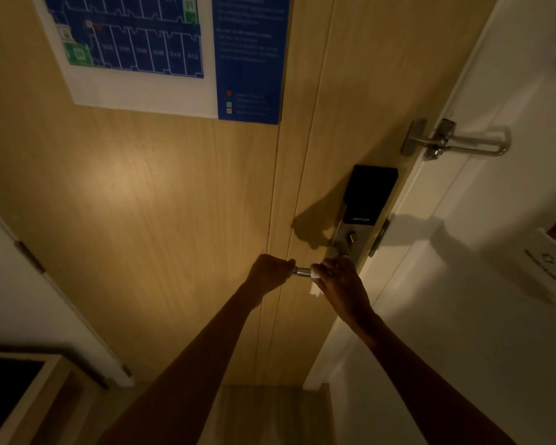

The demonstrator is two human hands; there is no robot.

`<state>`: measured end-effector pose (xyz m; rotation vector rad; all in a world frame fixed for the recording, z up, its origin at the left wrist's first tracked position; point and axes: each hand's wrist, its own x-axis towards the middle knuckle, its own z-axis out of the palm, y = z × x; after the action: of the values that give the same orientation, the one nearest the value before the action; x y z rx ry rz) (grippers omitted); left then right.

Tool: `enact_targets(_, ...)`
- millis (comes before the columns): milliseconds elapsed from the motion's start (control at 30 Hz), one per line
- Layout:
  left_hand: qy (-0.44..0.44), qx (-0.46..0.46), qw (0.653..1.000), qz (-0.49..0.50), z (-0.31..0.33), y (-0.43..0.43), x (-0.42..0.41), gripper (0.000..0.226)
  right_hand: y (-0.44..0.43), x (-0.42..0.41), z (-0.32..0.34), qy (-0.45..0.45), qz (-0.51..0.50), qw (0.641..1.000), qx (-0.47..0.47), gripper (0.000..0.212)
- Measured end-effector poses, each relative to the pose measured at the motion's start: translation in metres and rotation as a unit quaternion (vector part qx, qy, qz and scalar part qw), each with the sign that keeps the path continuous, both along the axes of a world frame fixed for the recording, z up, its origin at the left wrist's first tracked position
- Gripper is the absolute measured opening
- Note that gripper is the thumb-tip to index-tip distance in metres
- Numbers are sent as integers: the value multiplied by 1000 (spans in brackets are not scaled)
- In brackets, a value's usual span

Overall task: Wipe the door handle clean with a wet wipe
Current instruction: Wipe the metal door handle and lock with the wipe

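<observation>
A metal lever door handle [303, 272] juts left from a smart lock plate [350, 239] on a wooden door [161, 200]. My left hand [270, 272] is closed around the free left end of the handle. My right hand [341, 277] is wrapped over the handle's right part near the lock plate, holding a white wet wipe [315, 279] against it. A corner of the wipe hangs below the hand. Only a short bare stretch of handle shows between my hands.
A black card reader panel [371, 194] sits above the handle. A metal swing guard latch [446, 141] bridges door and white frame [430, 220]. An evacuation map poster [161, 49] hangs on the door. A white card holder [549, 271] is on the right wall; wooden furniture [29, 396] stands at lower left.
</observation>
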<state>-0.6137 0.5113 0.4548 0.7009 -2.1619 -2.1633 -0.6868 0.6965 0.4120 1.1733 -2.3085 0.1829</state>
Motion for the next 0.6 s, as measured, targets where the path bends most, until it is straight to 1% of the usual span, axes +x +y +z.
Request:
enact_targets(67,8,24,1000,6,1,2,1,17,14,-1,6,1,11,1000,-21,35)
enact_targets(167,-2,10,999,36,3,10,3,17,26,-2,13,-7,16,998,-58,33)
enact_targets(333,23,-44,998,49,-4,18,3,25,18,0,15,-37,17,998,-38,40)
enact_targets(433,29,-43,997,50,-6,18,5,23,32,-3,17,-41,31,997,-50,42)
enact_targets(533,29,-15,998,58,-8,17,5,24,49,-6,13,-84,1,992,-91,39)
enact_targets(600,25,-20,998,63,-6,21,8,21,53,-6,9,-141,0,984,-113,39)
